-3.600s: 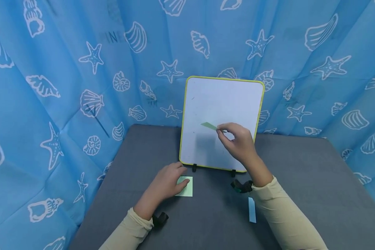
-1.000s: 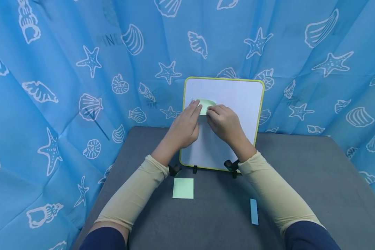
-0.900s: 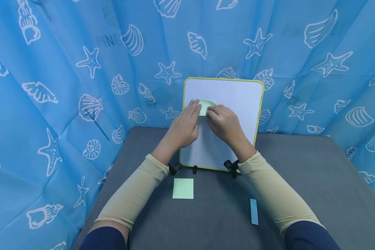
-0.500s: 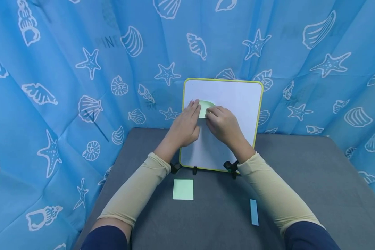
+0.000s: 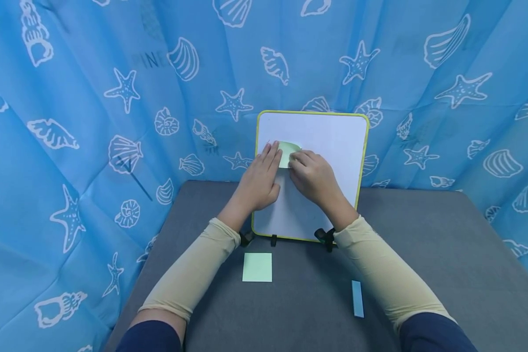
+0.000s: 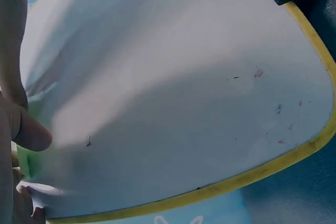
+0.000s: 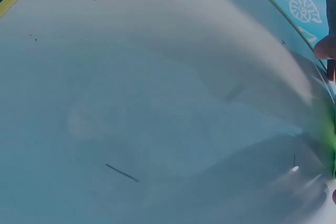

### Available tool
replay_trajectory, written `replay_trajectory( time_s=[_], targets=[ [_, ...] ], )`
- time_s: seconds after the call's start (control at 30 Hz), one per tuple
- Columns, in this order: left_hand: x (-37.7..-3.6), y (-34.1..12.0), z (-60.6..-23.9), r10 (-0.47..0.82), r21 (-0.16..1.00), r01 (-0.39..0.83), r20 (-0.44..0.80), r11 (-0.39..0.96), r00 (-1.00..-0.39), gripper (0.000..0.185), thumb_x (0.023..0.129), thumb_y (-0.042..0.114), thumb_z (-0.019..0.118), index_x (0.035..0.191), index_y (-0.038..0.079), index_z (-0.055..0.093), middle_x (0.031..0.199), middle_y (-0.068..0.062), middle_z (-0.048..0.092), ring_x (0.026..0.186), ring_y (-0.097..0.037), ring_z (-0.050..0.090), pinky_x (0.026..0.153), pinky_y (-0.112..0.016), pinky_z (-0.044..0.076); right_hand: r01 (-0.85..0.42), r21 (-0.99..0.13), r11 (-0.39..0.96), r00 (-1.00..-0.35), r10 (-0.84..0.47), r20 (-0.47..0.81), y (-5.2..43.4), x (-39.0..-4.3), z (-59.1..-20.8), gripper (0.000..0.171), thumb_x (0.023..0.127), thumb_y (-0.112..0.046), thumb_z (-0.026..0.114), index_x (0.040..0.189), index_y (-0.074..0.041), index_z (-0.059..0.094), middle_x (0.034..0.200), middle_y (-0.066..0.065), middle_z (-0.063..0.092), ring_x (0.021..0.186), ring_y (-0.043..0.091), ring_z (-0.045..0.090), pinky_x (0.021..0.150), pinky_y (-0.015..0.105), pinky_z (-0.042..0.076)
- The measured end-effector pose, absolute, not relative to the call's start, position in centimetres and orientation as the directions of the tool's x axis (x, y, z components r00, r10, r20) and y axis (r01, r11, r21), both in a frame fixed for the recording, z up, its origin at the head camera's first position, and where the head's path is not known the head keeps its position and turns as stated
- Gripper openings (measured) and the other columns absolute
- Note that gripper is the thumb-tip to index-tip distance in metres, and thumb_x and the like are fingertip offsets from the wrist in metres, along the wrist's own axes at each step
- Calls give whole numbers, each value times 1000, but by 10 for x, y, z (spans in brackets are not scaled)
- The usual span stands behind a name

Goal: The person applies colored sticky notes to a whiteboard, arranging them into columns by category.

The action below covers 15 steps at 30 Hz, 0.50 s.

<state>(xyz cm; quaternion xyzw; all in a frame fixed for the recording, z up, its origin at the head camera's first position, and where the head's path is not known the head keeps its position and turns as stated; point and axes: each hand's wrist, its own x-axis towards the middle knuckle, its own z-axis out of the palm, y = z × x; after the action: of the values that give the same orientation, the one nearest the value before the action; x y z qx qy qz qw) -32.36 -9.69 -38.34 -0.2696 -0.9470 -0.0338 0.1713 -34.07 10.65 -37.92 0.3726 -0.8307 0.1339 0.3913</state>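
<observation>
A pale green sticky note (image 5: 285, 153) lies against the upper left part of a white board (image 5: 330, 134) with a yellow rim. Straight fingers of my left hand (image 5: 257, 183) press at the note's left edge. My right hand (image 5: 315, 177) pinches its right side, where the paper curves off the board. In the left wrist view my thumb (image 6: 32, 134) sits over the whiteboard, beside a sliver of the green note (image 6: 25, 162). The right wrist view shows only fingertips and the note's green edge (image 7: 329, 132) at the far right.
A green sticky note pad (image 5: 257, 267) lies on the grey table (image 5: 299, 313) before the board. A narrow blue strip (image 5: 358, 298) is by my right sleeve. Small black clips (image 5: 274, 240) hold the board's lower edge. A blue shell-patterned curtain (image 5: 233, 58) hangs behind.
Earlier, my right hand held the note before the board while my left touched the pad on the table. Both hands have since risen to the board; over the last second they barely move.
</observation>
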Motion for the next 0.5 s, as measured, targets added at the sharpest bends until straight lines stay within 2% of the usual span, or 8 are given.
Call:
replay_trajectory(
  time_s=[0.27, 0.5],
  targets=[
    [-326, -97, -394, 495, -47, 512, 341, 858, -799, 85, 103, 24, 48, 170, 3, 0, 179, -11, -13, 167, -28, -9, 136, -45, 8, -723, 66, 687, -427, -521, 739, 108, -340, -385, 21, 93, -14, 77, 106, 3, 79, 122, 20, 75, 119, 37, 70, 100, 51, 59],
    [-326, -96, -400, 495, -32, 519, 359, 854, -791, 87, 103, 24, 49, 170, 3, -3, 179, -11, -14, 167, -28, -10, 136, -45, 5, -719, 74, 691, -413, -512, 753, 108, -341, -392, 21, 92, -11, 77, 107, 3, 77, 126, 22, 73, 123, 39, 68, 100, 52, 59]
  ],
)
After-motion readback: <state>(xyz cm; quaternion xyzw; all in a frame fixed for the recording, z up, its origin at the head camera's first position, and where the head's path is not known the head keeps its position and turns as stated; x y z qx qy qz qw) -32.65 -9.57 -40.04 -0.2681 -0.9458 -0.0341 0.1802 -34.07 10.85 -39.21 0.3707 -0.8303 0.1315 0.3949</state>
